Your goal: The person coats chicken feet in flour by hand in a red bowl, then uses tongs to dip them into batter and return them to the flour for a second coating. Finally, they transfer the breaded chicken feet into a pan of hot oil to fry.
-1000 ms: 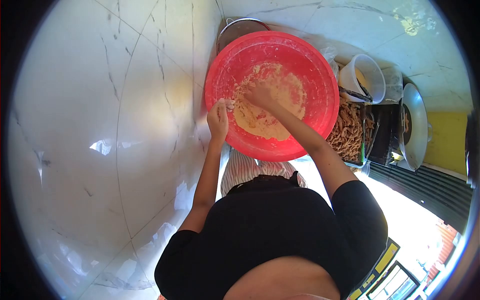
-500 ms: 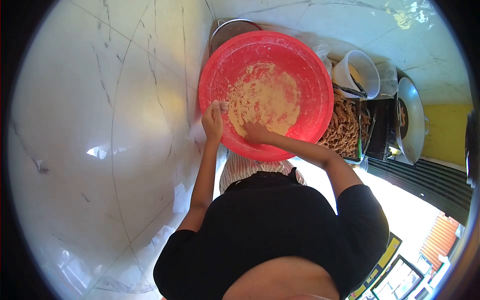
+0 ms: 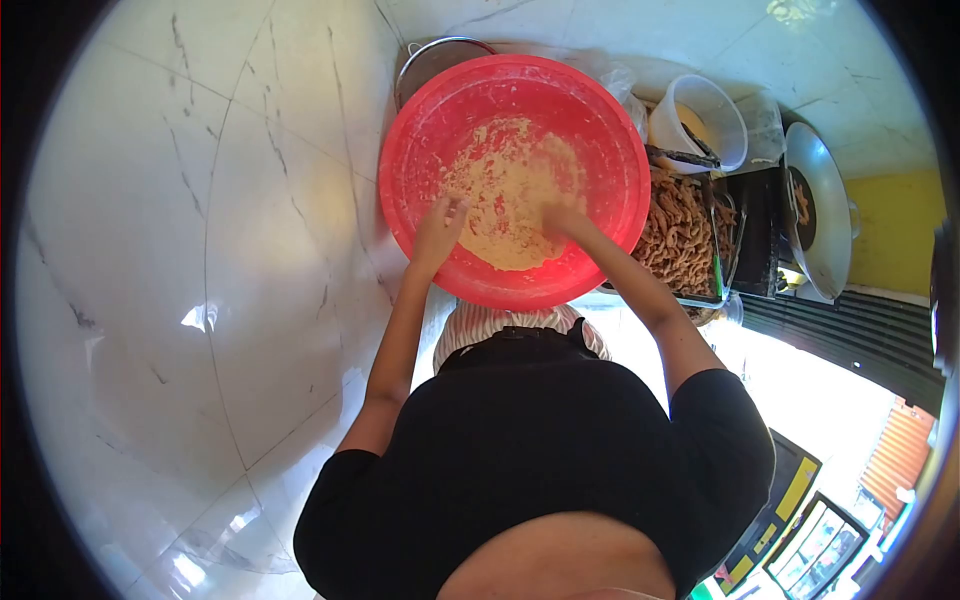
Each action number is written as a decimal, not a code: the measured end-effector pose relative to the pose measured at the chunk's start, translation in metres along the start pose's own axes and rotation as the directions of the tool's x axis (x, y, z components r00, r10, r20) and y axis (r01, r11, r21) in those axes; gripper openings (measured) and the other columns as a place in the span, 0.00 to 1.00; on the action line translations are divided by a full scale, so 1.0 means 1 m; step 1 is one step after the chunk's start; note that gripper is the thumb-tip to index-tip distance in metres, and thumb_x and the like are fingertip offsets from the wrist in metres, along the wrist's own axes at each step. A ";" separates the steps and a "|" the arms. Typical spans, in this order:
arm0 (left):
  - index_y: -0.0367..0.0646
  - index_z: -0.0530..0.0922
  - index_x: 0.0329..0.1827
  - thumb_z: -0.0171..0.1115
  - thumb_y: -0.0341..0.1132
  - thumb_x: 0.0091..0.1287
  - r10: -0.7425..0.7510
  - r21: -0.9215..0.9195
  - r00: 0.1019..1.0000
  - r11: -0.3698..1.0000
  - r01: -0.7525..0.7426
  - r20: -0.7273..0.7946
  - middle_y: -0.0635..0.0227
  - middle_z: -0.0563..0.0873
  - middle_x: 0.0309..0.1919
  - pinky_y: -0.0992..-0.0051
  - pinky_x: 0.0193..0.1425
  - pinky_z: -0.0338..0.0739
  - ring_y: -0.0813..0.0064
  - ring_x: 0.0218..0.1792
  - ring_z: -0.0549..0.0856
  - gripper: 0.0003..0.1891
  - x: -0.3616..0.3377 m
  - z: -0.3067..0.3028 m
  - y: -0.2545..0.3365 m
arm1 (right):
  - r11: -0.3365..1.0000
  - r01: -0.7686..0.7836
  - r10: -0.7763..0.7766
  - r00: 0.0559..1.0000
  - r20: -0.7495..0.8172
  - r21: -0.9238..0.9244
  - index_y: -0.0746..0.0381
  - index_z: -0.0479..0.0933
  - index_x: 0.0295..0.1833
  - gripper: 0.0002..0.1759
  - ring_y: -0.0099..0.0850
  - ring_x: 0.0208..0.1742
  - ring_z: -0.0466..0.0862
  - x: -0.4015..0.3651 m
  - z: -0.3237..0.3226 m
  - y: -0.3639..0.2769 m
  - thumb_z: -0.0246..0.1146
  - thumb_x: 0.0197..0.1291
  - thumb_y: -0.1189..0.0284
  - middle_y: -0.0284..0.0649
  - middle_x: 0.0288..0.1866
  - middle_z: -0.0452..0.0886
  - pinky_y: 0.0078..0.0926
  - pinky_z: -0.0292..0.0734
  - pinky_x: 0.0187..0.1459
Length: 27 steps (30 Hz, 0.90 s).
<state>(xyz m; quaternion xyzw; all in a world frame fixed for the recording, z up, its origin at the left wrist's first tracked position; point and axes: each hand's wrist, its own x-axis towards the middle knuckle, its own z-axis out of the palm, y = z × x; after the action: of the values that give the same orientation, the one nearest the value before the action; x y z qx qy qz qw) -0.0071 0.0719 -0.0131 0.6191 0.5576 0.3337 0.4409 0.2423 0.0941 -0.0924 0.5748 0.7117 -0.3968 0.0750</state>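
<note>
A large red basin (image 3: 410, 130) holds a pale yellow, crumbly floury mixture (image 3: 510, 245), thinner towards the middle where red shows through. Over the near left part of the basin is my left hand (image 3: 438, 232), fingers loosely bent and apart, fingertips dusted pale at the edge of the mixture. My right hand (image 3: 565, 222) is down in the mixture on the right side, its fingers smeared by motion and partly hidden in the powder.
Right of the basin, a tray of brown fried strips (image 3: 678, 235) stands close by. Behind it is a white plastic tub (image 3: 725, 125). A wide metal pan (image 3: 830, 240) sits further right. White marbled tiles (image 3: 270, 250) line the left side.
My left hand has moved from the left rim further in over the basin. My right hand has shifted right and away from me through the mixture.
</note>
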 end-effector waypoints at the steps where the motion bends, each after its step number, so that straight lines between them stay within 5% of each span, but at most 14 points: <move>1: 0.33 0.74 0.44 0.52 0.45 0.64 0.003 0.002 1.000 1.000 -0.003 0.004 0.53 0.79 0.40 0.71 0.45 0.72 0.64 0.41 0.80 0.20 0.003 0.010 -0.015 | 1.000 -0.015 0.015 1.000 0.009 -0.006 0.63 0.60 0.53 0.28 0.39 0.42 0.76 -0.008 0.002 -0.010 0.62 0.44 0.73 0.50 0.43 0.72 0.33 0.73 0.39; 3: 0.32 0.72 0.47 0.56 0.46 0.60 -0.069 0.347 0.951 0.937 -0.043 0.303 0.48 0.76 0.45 0.68 0.50 0.71 0.60 0.48 0.76 0.24 0.009 0.028 -0.044 | 0.999 -0.044 0.044 0.999 0.028 -0.020 0.62 0.62 0.46 0.20 0.37 0.38 0.74 -0.024 0.003 -0.028 0.60 0.46 0.74 0.46 0.38 0.71 0.31 0.71 0.36; 7: 0.36 0.67 0.55 0.63 0.52 0.51 -0.277 0.599 0.834 0.797 -0.078 0.477 0.50 0.74 0.49 0.67 0.56 0.68 0.58 0.50 0.76 0.34 0.015 0.059 -0.036 | 0.994 -0.099 0.102 0.992 0.070 -0.050 0.62 0.66 0.31 0.07 0.32 0.30 0.72 -0.039 -0.020 -0.040 0.58 0.50 0.75 0.40 0.27 0.69 0.28 0.68 0.32; 9: 0.31 0.67 0.54 0.65 0.54 0.46 -0.481 0.803 0.710 0.560 -0.202 0.514 0.47 0.73 0.48 0.62 0.57 0.66 0.52 0.53 0.71 0.39 0.015 0.081 -0.039 | 0.990 -0.125 0.130 0.987 0.090 -0.061 0.62 0.68 0.24 0.07 0.30 0.25 0.71 -0.047 -0.031 -0.044 0.57 0.52 0.76 0.37 0.22 0.69 0.26 0.66 0.29; 12: 0.32 0.71 0.52 0.66 0.58 0.41 -0.374 0.778 0.814 0.611 -0.144 0.444 0.47 0.71 0.52 0.65 0.60 0.64 0.50 0.57 0.68 0.41 0.012 0.118 -0.058 | 0.991 -0.127 0.130 0.989 0.067 -0.040 0.63 0.70 0.30 0.04 0.33 0.30 0.73 -0.042 -0.036 -0.026 0.58 0.50 0.75 0.41 0.27 0.71 0.29 0.68 0.32; 16: 0.34 0.73 0.50 0.67 0.56 0.42 -0.396 0.763 0.792 0.634 -0.131 0.465 0.48 0.76 0.48 0.66 0.57 0.67 0.53 0.53 0.73 0.38 0.010 0.145 -0.047 | 0.991 -0.130 0.130 0.991 0.023 -0.014 0.65 0.72 0.43 0.16 0.41 0.40 0.77 -0.033 -0.042 -0.003 0.59 0.45 0.74 0.50 0.38 0.75 0.35 0.73 0.39; 18: 0.34 0.73 0.50 0.66 0.53 0.43 -0.578 0.662 0.389 0.740 -0.120 0.717 0.52 0.80 0.38 0.65 0.43 0.76 0.58 0.39 0.81 0.36 0.023 0.148 -0.043 | 0.992 -0.128 0.128 0.992 0.004 0.002 0.66 0.73 0.49 0.23 0.45 0.45 0.79 -0.028 -0.045 0.007 0.60 0.42 0.73 0.54 0.43 0.77 0.38 0.75 0.42; 19: 0.34 0.73 0.50 0.66 0.53 0.43 -0.579 0.663 0.387 0.738 -0.124 0.717 0.52 0.80 0.38 0.65 0.43 0.76 0.58 0.39 0.81 0.36 0.024 0.149 -0.054 | 0.992 -0.128 0.128 0.992 0.002 0.006 0.66 0.73 0.49 0.23 0.45 0.45 0.79 -0.027 -0.044 0.012 0.60 0.42 0.73 0.54 0.43 0.77 0.38 0.75 0.42; 21: 0.31 0.67 0.54 0.65 0.53 0.46 -0.191 0.384 0.708 0.915 -0.122 0.680 0.51 0.81 0.34 0.69 0.32 0.78 0.62 0.26 0.83 0.39 0.021 0.147 -0.076 | 0.994 -0.108 0.109 0.994 -0.024 0.027 0.66 0.74 0.47 0.21 0.45 0.45 0.79 -0.032 -0.043 0.029 0.59 0.42 0.73 0.54 0.42 0.78 0.38 0.75 0.42; 22: 0.31 0.67 0.54 0.65 0.53 0.46 -0.194 0.385 0.705 0.915 -0.120 0.682 0.51 0.81 0.34 0.69 0.32 0.78 0.62 0.26 0.83 0.39 0.021 0.139 -0.059 | 0.994 -0.098 0.100 0.994 -0.033 0.041 0.66 0.74 0.47 0.21 0.45 0.44 0.79 -0.032 -0.039 0.035 0.59 0.42 0.73 0.54 0.42 0.78 0.38 0.75 0.42; 24: 0.31 0.69 0.53 0.65 0.54 0.47 -0.371 0.226 0.729 0.929 0.294 0.575 0.51 0.81 0.38 0.69 0.33 0.78 0.65 0.27 0.83 0.38 0.025 0.123 -0.023 | 0.995 -0.077 0.080 0.995 -0.053 0.069 0.66 0.75 0.45 0.20 0.45 0.44 0.79 -0.032 -0.034 0.048 0.59 0.43 0.73 0.54 0.41 0.78 0.38 0.75 0.41; 25: 0.31 0.69 0.53 0.65 0.54 0.47 -0.375 0.228 0.727 0.927 0.297 0.576 0.51 0.81 0.38 0.69 0.33 0.78 0.65 0.27 0.83 0.38 0.026 0.117 -0.020 | 0.995 -0.065 0.070 0.996 -0.061 0.081 0.67 0.75 0.44 0.19 0.45 0.44 0.79 -0.027 -0.033 0.049 0.58 0.43 0.73 0.54 0.41 0.78 0.38 0.75 0.41; 27: 0.32 0.69 0.54 0.67 0.53 0.43 -0.536 0.536 0.729 0.798 0.274 0.425 0.51 0.81 0.40 0.71 0.38 0.78 0.60 0.35 0.83 0.40 0.031 0.109 -0.014 | 0.994 -0.041 0.050 0.995 -0.086 0.101 0.67 0.76 0.43 0.18 0.44 0.43 0.80 -0.027 -0.024 0.047 0.58 0.43 0.73 0.54 0.40 0.78 0.38 0.75 0.41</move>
<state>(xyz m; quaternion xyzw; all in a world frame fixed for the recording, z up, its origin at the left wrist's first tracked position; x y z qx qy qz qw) 0.0906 0.0829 -0.0704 0.6298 0.5885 -0.1035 0.4963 0.3011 0.0906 -0.0840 0.6110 0.6806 -0.4037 0.0239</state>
